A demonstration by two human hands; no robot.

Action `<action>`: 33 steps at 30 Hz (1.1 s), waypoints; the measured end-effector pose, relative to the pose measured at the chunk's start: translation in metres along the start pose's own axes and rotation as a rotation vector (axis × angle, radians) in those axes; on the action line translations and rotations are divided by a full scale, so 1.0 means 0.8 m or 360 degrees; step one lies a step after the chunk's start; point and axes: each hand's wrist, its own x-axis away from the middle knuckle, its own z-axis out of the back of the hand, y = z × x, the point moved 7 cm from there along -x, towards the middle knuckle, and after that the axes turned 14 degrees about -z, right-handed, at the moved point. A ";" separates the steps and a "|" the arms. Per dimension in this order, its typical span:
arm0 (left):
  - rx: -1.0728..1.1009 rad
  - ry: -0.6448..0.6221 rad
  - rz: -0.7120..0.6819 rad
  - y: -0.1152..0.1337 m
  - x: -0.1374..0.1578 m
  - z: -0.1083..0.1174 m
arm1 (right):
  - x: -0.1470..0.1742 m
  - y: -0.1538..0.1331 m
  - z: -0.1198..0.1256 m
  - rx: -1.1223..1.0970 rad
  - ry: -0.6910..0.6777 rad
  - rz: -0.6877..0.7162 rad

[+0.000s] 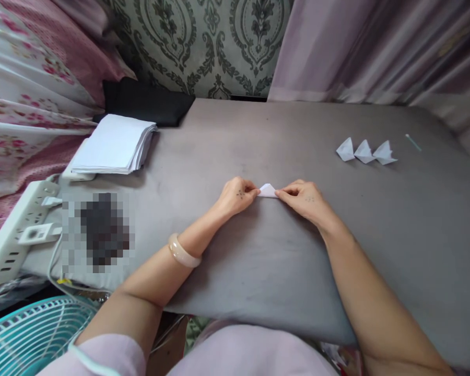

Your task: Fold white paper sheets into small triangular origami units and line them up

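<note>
A small folded white paper (268,190), roughly triangular with its peak pointing away from me, is held just over the grey table near the middle. My left hand (238,196) pinches its left corner between thumb and fingers. On the other side, my right hand (303,198) grips the right corner the same way. Further back to the right stand three folded paper pieces in a row: a left one (345,150), a middle one (364,151) and a right one (384,152), all white and pointed.
A stack of white paper (113,143) lies at the left beside a black item (147,102). A power strip (13,230) with plugs and cables runs along the left edge, above a turquoise fan (39,334). A thin cotton swab (414,142) rests at the far right of the grey tabletop (235,141).
</note>
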 end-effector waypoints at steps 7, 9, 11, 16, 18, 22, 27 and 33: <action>0.0034 -0.0123 0.0116 -0.007 -0.007 0.002 | -0.021 -0.008 0.000 0.0200 -0.0394 -0.0280; 0.0058 -0.0168 0.0147 -0.005 -0.007 0.004 | -0.029 -0.014 0.000 0.0376 -0.0531 -0.0320; 0.0082 -0.0219 0.0173 0.000 -0.008 0.007 | -0.036 -0.019 -0.001 0.0540 -0.0689 -0.0358; 0.0033 -0.0383 0.0260 0.004 -0.018 0.008 | -0.048 -0.032 -0.006 0.0785 -0.0832 -0.0336; 0.0008 -0.0412 0.0274 0.003 -0.024 0.008 | -0.048 -0.037 -0.009 0.0822 -0.0858 -0.0349; -0.0067 -0.0416 0.0313 0.002 -0.033 0.008 | -0.041 -0.049 -0.011 0.0831 -0.0836 -0.0351; -0.0132 -0.0417 0.0355 0.002 -0.033 0.004 | -0.038 -0.052 -0.011 0.0868 -0.0762 -0.0362; -0.0096 -0.0394 0.0314 -0.003 -0.030 -0.005 | -0.040 -0.045 -0.013 0.0793 -0.0770 -0.0428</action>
